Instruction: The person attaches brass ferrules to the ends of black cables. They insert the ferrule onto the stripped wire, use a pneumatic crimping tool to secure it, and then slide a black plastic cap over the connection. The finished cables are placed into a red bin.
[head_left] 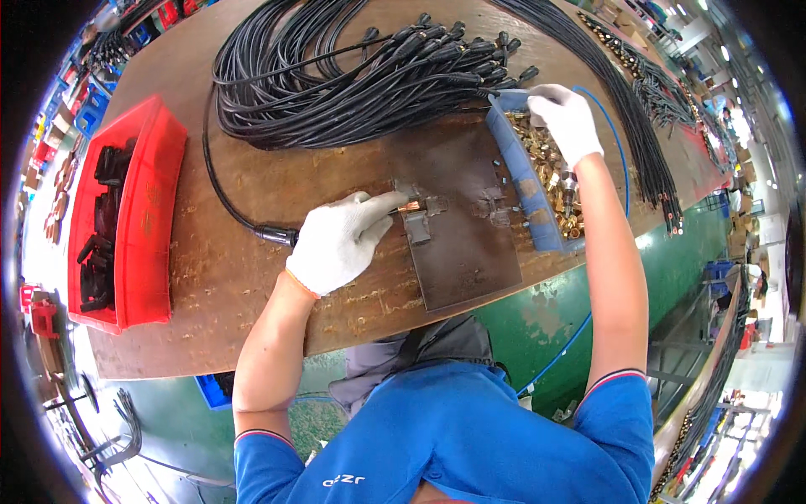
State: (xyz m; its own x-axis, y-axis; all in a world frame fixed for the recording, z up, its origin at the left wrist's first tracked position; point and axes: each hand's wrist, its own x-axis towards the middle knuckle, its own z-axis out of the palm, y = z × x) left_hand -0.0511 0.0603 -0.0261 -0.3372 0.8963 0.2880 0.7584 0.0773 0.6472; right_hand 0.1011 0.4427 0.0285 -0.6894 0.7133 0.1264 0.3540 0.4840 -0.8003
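My left hand [336,244], in a white glove, is closed around the end of a black cable over the dark mat [470,273]. Bare copper-coloured wire [410,207] pokes out past its fingertips. On the hand's other side the cable shows a black ribbed connector [275,235]. My right hand [567,122], also gloved, is over the far end of a blue bin [522,172] of brass-coloured metal fittings [556,181]. Its fingers are curled together, and what they hold, if anything, is hidden.
A large coil of black cables [336,92] lies across the back of the table. To the left stands a red bin [151,227] with black plastic parts [107,227]. More black cables [621,92] run along the right, beside a thin blue hose [620,139].
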